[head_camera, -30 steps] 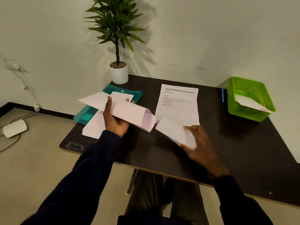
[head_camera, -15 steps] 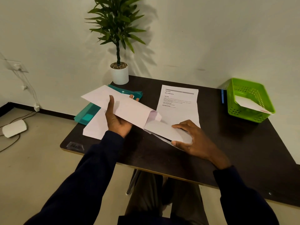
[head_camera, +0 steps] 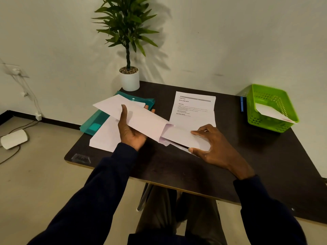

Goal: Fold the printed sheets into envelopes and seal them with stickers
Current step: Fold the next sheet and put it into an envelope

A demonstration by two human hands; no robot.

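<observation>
My left hand (head_camera: 130, 133) grips a long white envelope (head_camera: 138, 117) above the table, its open mouth facing right. In my right hand (head_camera: 214, 147) is a folded white sheet (head_camera: 184, 137), whose left end sits inside the envelope's mouth. A flat printed sheet (head_camera: 194, 108) lies on the dark table (head_camera: 265, 165) just behind the right hand. More white envelopes (head_camera: 104, 137) lie stacked under the left hand.
A teal plastic folder (head_camera: 99, 119) lies at the table's left back, beside a potted plant (head_camera: 129, 78). A green basket (head_camera: 270, 108) holding a white envelope stands at the back right, with a blue pen (head_camera: 241, 104) to its left. Cables run along the floor on the left.
My right hand brought the folded sheet leftward from the table to the envelope's mouth and slid its end in. The left hand tilted the envelope slightly.
</observation>
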